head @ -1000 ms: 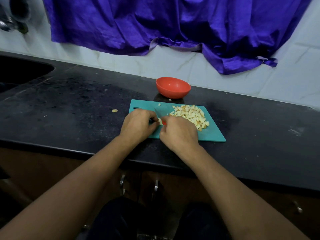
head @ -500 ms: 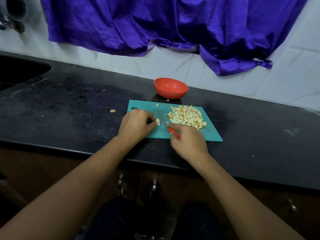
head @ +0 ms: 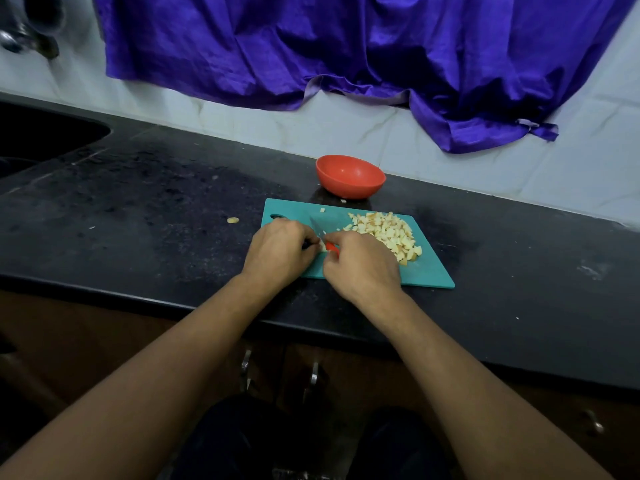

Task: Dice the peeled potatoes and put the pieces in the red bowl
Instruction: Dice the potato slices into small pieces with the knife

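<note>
Left hand [head: 278,252] pins last potato piece [head: 322,246] on cutting board [head: 429,271]; right hand [head: 362,268] closed on red-handled knife [head: 331,247]. Diced pile [head: 388,233] on board, red bowl [head: 349,176] just behind, appears empty. Pieces likely wet, slippery, light: scoop w/ cupped hands, no pinching.

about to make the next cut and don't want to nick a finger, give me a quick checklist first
1. Left hand steadies the last potato piece: ok, though only a sliver shows.
2. Left fingertips tucked away from the knife blade: cannot tell, knuckles hide them.
3. Right hand grips the red knife handle: ok.
4. Teal cutting board flat on the black counter: ok.
5. Diced potato pile clear of the blade: ok, it lies to the right.
6. Red bowl ready behind the board: ok, and no pieces visible inside.
</note>
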